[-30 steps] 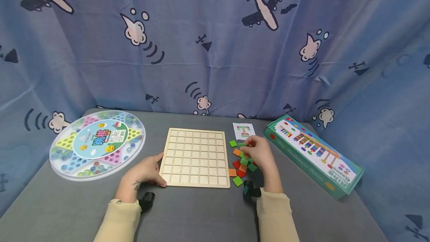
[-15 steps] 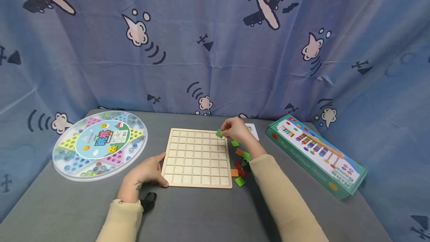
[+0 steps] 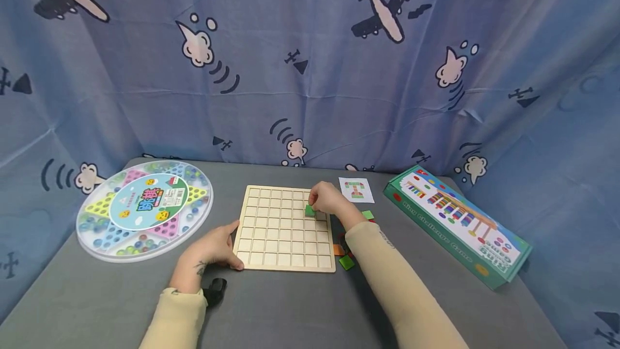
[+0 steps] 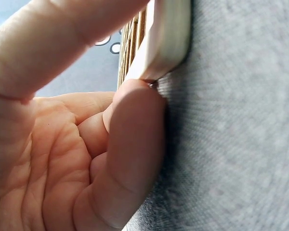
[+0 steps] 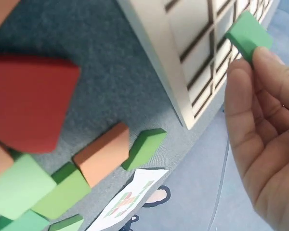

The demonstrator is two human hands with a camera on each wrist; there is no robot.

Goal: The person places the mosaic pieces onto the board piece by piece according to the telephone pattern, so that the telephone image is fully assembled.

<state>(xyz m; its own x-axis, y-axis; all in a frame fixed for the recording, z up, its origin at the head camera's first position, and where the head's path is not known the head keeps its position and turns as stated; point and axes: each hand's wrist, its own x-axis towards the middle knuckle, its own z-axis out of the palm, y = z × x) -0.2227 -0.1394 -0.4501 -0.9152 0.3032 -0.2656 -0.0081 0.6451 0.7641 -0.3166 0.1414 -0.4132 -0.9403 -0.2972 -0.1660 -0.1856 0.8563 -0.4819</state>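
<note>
The right hand (image 3: pixel 328 198) pinches a green, flat square tile (image 3: pixel 309 210) between thumb and fingertips at the cells toward the far right corner of the pale wooden square grid board (image 3: pixel 283 230), though whether tile and board touch cannot be told. The left hand (image 3: pixel 210 246), thumb and index finger spread apart, touches the board's left edge and near left corner. Right of the board lie loose green, orange and red tiles (image 5: pixel 103 153), with a white paper pattern card (image 3: pixel 356 190) beyond its far right corner.
</note>
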